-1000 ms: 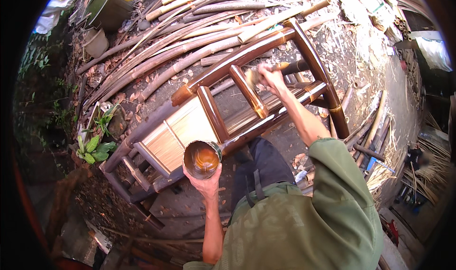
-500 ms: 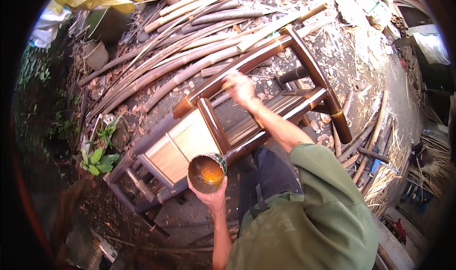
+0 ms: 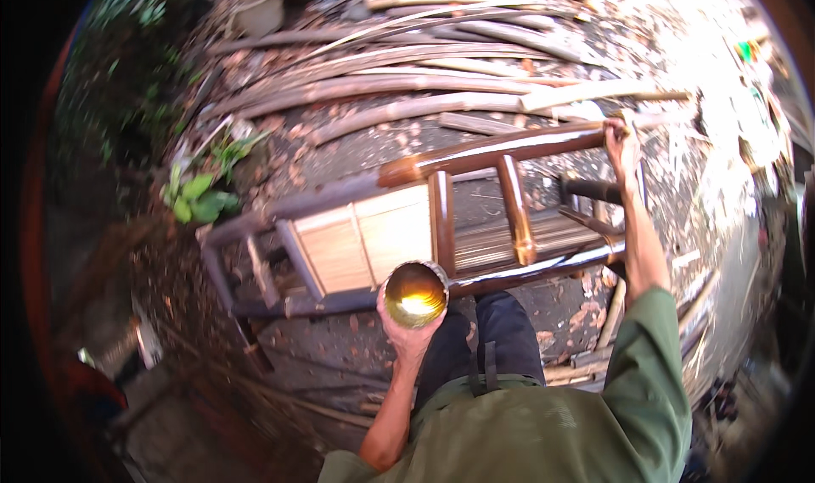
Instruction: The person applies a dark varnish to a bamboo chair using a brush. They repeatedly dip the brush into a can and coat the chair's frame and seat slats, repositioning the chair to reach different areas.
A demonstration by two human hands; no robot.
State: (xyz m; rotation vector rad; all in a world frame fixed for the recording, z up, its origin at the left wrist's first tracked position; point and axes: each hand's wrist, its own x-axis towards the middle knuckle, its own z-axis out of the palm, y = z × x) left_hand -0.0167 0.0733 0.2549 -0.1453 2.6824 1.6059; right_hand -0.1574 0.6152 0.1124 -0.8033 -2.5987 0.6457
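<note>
"So, what is each hand doing?"

"The left hand (image 3: 410,339) is wrapped around a round can (image 3: 416,293) with amber liquid inside. The right hand (image 3: 624,148) is up at the right end of the far rail (image 3: 509,147). Its fingers look bent, and something yellowish shows beside them, but blur hides it; I cannot tell whether it is a brush."

"And the frame (image 3: 443,224)?"

"It lies crosswise, between the person's legs (image 3: 509,334) and the poles (image 3: 407,108) on the ground. The can is in front of its near rail (image 3: 543,272); I cannot tell if they touch."

"How would you do this coating well?"

"I'd use long, light strokes along the rail and ease off at the end, where liquid could gather. Joints probably want a fuller dab, then a wipe to catch runs. I'd hold the can level and clear of the pale panel (image 3: 340,249), since a drip would likely show there."

"What are the surfaces like?"

"The rails are thick and round, like bamboo. Toward the right they are deep brown and glossy, with hard white streaks of light; toward the left, dull grey-brown. The crossbar (image 3: 515,207) shines too. The panel is flat and finely lined, with a thin strip across it. The poles look dry and matte."
</note>
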